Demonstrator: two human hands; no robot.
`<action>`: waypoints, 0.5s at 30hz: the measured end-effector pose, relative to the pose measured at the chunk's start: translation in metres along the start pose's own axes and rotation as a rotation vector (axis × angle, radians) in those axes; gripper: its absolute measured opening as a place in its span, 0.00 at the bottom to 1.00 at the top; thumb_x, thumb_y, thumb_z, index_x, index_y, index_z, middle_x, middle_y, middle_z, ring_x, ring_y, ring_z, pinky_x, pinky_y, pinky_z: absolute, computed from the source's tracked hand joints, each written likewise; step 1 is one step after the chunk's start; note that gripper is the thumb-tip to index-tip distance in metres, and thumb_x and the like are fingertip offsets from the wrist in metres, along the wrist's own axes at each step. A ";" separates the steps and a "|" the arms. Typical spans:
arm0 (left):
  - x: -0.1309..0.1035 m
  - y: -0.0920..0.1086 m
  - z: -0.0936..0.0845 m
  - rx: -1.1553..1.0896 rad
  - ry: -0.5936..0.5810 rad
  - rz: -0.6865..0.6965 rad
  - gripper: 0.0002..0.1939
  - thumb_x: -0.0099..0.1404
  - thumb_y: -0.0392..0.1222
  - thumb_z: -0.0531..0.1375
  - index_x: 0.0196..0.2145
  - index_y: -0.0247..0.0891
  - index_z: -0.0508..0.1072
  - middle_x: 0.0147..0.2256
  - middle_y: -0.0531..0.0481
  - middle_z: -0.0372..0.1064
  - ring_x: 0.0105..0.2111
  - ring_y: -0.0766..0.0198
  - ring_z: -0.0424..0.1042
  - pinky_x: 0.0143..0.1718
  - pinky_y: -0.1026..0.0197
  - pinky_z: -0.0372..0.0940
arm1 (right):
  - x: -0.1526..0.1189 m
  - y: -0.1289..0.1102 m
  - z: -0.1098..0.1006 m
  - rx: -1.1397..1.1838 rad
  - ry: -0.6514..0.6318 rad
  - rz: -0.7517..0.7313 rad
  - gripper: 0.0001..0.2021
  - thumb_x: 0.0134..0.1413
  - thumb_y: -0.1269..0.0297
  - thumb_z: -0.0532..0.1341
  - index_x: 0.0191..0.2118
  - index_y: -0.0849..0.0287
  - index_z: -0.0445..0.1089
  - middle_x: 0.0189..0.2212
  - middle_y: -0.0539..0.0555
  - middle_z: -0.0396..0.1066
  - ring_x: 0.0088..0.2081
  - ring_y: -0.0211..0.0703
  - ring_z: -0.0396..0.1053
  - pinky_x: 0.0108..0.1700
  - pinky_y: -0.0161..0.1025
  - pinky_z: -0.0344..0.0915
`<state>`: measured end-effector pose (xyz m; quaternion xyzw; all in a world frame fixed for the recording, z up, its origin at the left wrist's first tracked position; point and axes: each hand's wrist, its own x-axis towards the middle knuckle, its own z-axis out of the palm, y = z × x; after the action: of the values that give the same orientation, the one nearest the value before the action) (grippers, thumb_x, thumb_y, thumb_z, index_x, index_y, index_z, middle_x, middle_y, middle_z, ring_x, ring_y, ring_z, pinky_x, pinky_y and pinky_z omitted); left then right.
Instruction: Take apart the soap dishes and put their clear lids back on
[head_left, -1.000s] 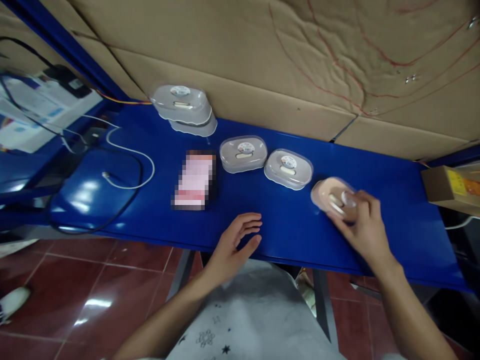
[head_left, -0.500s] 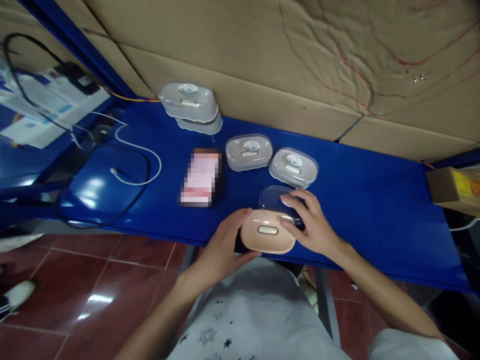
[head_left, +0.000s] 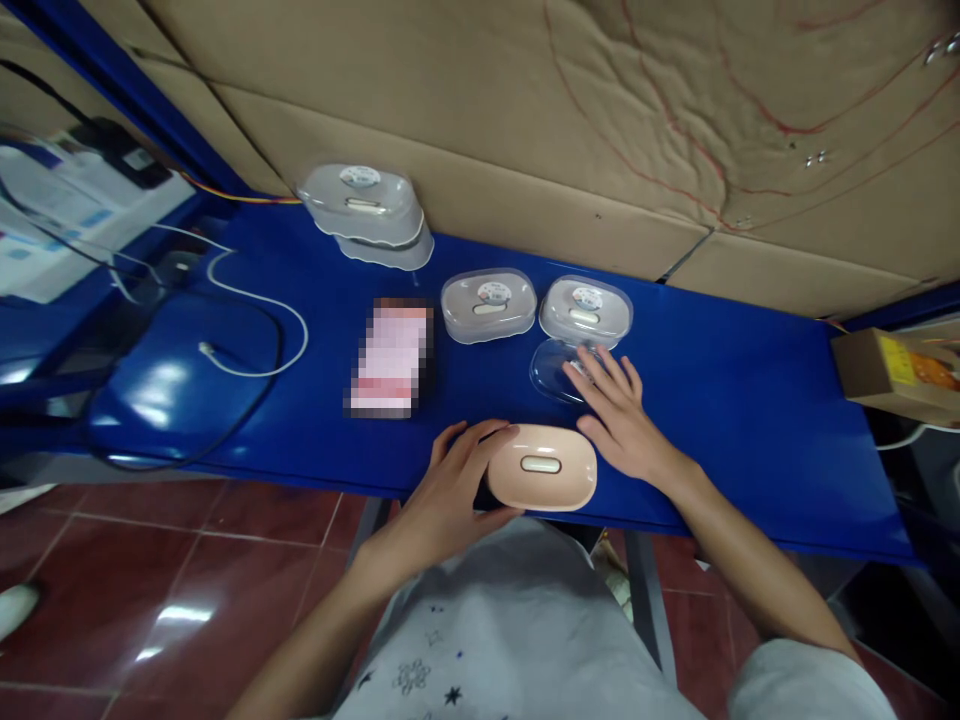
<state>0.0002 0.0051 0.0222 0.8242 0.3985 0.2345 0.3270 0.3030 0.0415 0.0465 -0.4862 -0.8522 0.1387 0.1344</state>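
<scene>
A peach-coloured oval box (head_left: pixel 541 482) with a small white handle lies at the table's front edge. My left hand (head_left: pixel 457 480) grips its left end, thumb near the front and fingers behind. Behind the box is a clear plastic cover (head_left: pixel 553 368) with a round label, and the spread fingers of my right hand (head_left: pixel 619 415) rest on its right part. Just beyond the cover sits a grey oval box (head_left: pixel 586 325) under a clear cover, and to its left is another grey box (head_left: pixel 487 322) of the same kind.
Two more grey boxes are stacked (head_left: pixel 364 205) at the back left. A blurred-out phone-like object (head_left: pixel 390 360) lies left of centre. White cable (head_left: pixel 289 295) and black cable run over the blue table (head_left: pixel 735 430). A cardboard box (head_left: pixel 892 375) stands at the right.
My right hand has moved the clear cover away from the peach box, back towards the grey boxes. The right grey box now sits slightly turned. My left hand still holds the peach box.
</scene>
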 end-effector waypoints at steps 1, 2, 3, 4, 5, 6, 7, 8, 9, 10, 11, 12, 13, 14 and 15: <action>-0.002 -0.001 -0.001 -0.033 0.009 0.003 0.48 0.64 0.45 0.74 0.73 0.53 0.54 0.67 0.38 0.65 0.68 0.39 0.65 0.71 0.28 0.53 | -0.003 -0.006 -0.002 0.005 0.000 -0.069 0.36 0.76 0.39 0.49 0.81 0.45 0.42 0.80 0.59 0.44 0.81 0.62 0.37 0.77 0.74 0.40; -0.003 -0.001 -0.001 -0.075 0.032 -0.002 0.48 0.63 0.47 0.74 0.73 0.54 0.54 0.66 0.38 0.65 0.68 0.38 0.65 0.70 0.28 0.55 | -0.006 -0.014 -0.004 0.019 -0.019 -0.150 0.41 0.73 0.36 0.53 0.80 0.48 0.43 0.80 0.60 0.46 0.81 0.63 0.40 0.77 0.72 0.43; -0.005 -0.002 -0.001 -0.126 0.065 -0.016 0.48 0.63 0.50 0.75 0.72 0.54 0.55 0.66 0.38 0.65 0.68 0.38 0.65 0.69 0.29 0.58 | -0.009 -0.022 -0.004 0.037 -0.049 -0.227 0.42 0.71 0.35 0.56 0.80 0.50 0.46 0.79 0.61 0.50 0.80 0.62 0.45 0.77 0.69 0.48; -0.006 -0.002 -0.001 -0.180 0.103 -0.034 0.48 0.62 0.52 0.75 0.72 0.53 0.55 0.66 0.37 0.64 0.67 0.38 0.65 0.67 0.29 0.60 | -0.012 -0.031 -0.003 0.055 -0.075 -0.281 0.42 0.70 0.36 0.58 0.79 0.52 0.50 0.77 0.62 0.54 0.79 0.61 0.49 0.76 0.66 0.54; -0.007 -0.002 0.000 -0.234 0.140 -0.053 0.49 0.61 0.55 0.76 0.72 0.53 0.56 0.66 0.37 0.64 0.67 0.37 0.66 0.66 0.30 0.63 | -0.015 -0.038 -0.001 0.070 -0.086 -0.308 0.39 0.71 0.39 0.60 0.77 0.53 0.55 0.76 0.62 0.59 0.78 0.60 0.52 0.74 0.63 0.58; -0.007 -0.003 0.001 -0.281 0.169 -0.074 0.49 0.60 0.56 0.76 0.72 0.53 0.57 0.67 0.37 0.63 0.67 0.37 0.66 0.66 0.31 0.64 | -0.017 -0.044 0.001 0.082 -0.082 -0.308 0.35 0.72 0.43 0.61 0.75 0.53 0.58 0.74 0.61 0.62 0.77 0.59 0.55 0.72 0.62 0.62; -0.007 -0.003 0.002 -0.318 0.187 -0.094 0.50 0.59 0.58 0.77 0.72 0.54 0.57 0.67 0.37 0.63 0.67 0.37 0.67 0.66 0.31 0.64 | -0.019 -0.049 0.003 0.093 -0.067 -0.295 0.31 0.72 0.46 0.61 0.74 0.53 0.61 0.73 0.61 0.64 0.76 0.60 0.56 0.71 0.61 0.64; -0.007 -0.004 0.003 -0.345 0.194 -0.113 0.51 0.58 0.59 0.77 0.72 0.54 0.58 0.68 0.37 0.63 0.67 0.37 0.67 0.67 0.30 0.64 | -0.020 -0.052 0.006 0.106 -0.048 -0.279 0.29 0.73 0.49 0.61 0.73 0.52 0.63 0.71 0.60 0.66 0.76 0.60 0.56 0.70 0.62 0.65; -0.007 -0.005 0.004 -0.364 0.196 -0.126 0.52 0.57 0.60 0.77 0.72 0.54 0.58 0.68 0.37 0.63 0.67 0.37 0.67 0.67 0.30 0.64 | -0.021 -0.053 0.007 0.120 -0.035 -0.264 0.28 0.73 0.51 0.61 0.72 0.51 0.64 0.71 0.60 0.67 0.76 0.61 0.56 0.70 0.63 0.66; -0.006 -0.006 0.005 -0.374 0.191 -0.136 0.53 0.56 0.60 0.78 0.72 0.54 0.58 0.68 0.37 0.63 0.67 0.37 0.67 0.67 0.30 0.63 | -0.022 -0.053 0.008 0.136 -0.027 -0.252 0.27 0.73 0.52 0.61 0.72 0.51 0.65 0.70 0.59 0.68 0.76 0.61 0.56 0.69 0.64 0.66; -0.006 -0.008 0.006 -0.373 0.186 -0.138 0.53 0.56 0.60 0.78 0.72 0.55 0.58 0.69 0.37 0.63 0.68 0.37 0.67 0.68 0.30 0.63 | -0.023 -0.053 0.009 0.154 -0.019 -0.239 0.26 0.73 0.53 0.61 0.72 0.50 0.65 0.70 0.58 0.68 0.76 0.61 0.57 0.69 0.65 0.66; -0.007 -0.009 0.007 -0.362 0.183 -0.125 0.53 0.56 0.59 0.78 0.72 0.55 0.57 0.69 0.36 0.62 0.69 0.36 0.66 0.68 0.30 0.63 | -0.023 -0.051 0.008 0.170 -0.011 -0.223 0.25 0.74 0.54 0.60 0.72 0.49 0.65 0.70 0.58 0.68 0.76 0.60 0.57 0.69 0.64 0.66; -0.008 -0.010 0.008 -0.343 0.179 -0.105 0.53 0.57 0.58 0.78 0.73 0.55 0.57 0.70 0.36 0.61 0.70 0.36 0.65 0.68 0.30 0.63 | -0.024 -0.049 0.006 0.180 0.003 -0.203 0.25 0.74 0.55 0.59 0.72 0.49 0.66 0.70 0.57 0.68 0.76 0.59 0.57 0.69 0.64 0.66; -0.009 -0.011 0.009 -0.318 0.171 -0.080 0.52 0.59 0.56 0.77 0.73 0.56 0.56 0.71 0.36 0.60 0.71 0.37 0.64 0.68 0.31 0.64 | -0.024 -0.046 0.005 0.176 0.020 -0.180 0.24 0.75 0.56 0.58 0.71 0.48 0.66 0.71 0.57 0.68 0.75 0.58 0.58 0.70 0.63 0.66; -0.011 -0.012 0.009 -0.289 0.153 -0.058 0.51 0.61 0.54 0.76 0.74 0.56 0.55 0.72 0.36 0.59 0.71 0.37 0.63 0.68 0.31 0.64 | -0.025 -0.043 0.003 0.153 0.034 -0.154 0.23 0.75 0.55 0.58 0.71 0.48 0.67 0.71 0.56 0.67 0.75 0.58 0.58 0.70 0.63 0.65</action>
<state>-0.0067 -0.0015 0.0058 0.7365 0.4080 0.3420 0.4173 0.2799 -0.0012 0.0571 -0.4100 -0.8716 0.1844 0.1958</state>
